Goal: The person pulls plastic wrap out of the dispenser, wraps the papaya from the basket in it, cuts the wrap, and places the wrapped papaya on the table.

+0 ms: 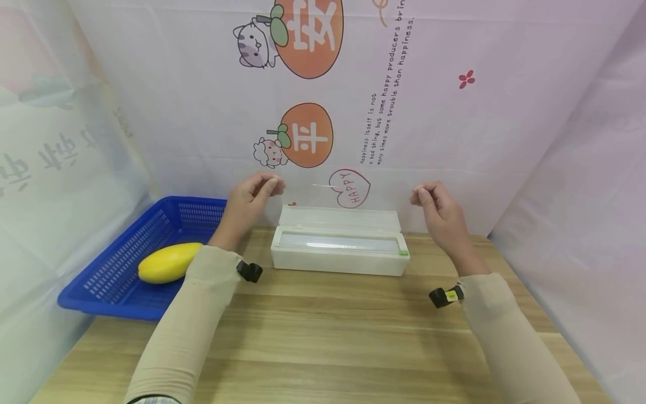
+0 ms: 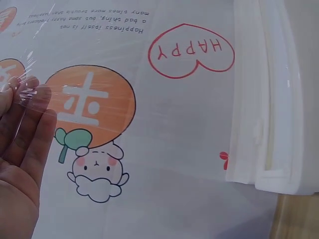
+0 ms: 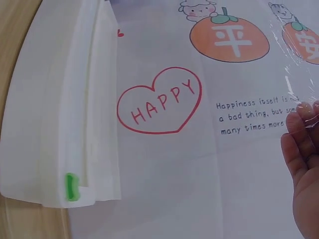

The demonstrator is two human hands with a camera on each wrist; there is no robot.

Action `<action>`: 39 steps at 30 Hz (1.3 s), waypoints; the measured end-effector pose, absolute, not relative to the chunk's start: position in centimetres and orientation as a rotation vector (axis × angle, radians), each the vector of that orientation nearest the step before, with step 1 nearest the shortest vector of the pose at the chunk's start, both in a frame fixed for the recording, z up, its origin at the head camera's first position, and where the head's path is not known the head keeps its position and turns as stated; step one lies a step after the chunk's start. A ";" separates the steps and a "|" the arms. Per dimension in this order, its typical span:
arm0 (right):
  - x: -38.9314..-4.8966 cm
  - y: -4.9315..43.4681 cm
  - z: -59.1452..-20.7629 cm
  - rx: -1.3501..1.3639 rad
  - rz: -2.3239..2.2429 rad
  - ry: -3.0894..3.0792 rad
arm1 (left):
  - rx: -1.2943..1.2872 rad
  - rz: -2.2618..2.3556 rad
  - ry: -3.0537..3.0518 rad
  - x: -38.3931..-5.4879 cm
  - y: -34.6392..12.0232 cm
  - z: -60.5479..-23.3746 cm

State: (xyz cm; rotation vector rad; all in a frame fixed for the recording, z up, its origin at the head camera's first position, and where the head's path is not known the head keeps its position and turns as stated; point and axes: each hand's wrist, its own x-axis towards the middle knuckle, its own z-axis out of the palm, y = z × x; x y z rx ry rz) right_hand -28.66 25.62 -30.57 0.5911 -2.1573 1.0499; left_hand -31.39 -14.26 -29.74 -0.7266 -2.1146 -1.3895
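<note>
A sheet of clear cling film (image 3: 294, 79) stretches between my two raised hands; it shows mostly as glints and creases. My left hand (image 1: 248, 201) pinches one end of it between thumb and fingers, above and left of the white dispenser box. The other end is pinched by my right hand (image 1: 442, 214), above and right of the same box. That cling film dispenser (image 1: 338, 261) stands at the back of the table with its lid (image 1: 339, 218) raised. On its front right corner sits a small green slider (image 1: 404, 252).
To the left, a blue plastic basket (image 1: 81, 297) stands partly behind my left forearm. Inside lies a yellow, papaya-like fruit (image 1: 169, 262). The wooden table (image 1: 323, 342) reaches toward me, and printed white cloth (image 1: 454, 129) hangs behind and at both sides.
</note>
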 end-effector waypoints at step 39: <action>-27.5 24.9 -23.5 0.654 1.005 -1.992 | -0.864 -1.244 -1.964 -30.3 -14.6 -22.7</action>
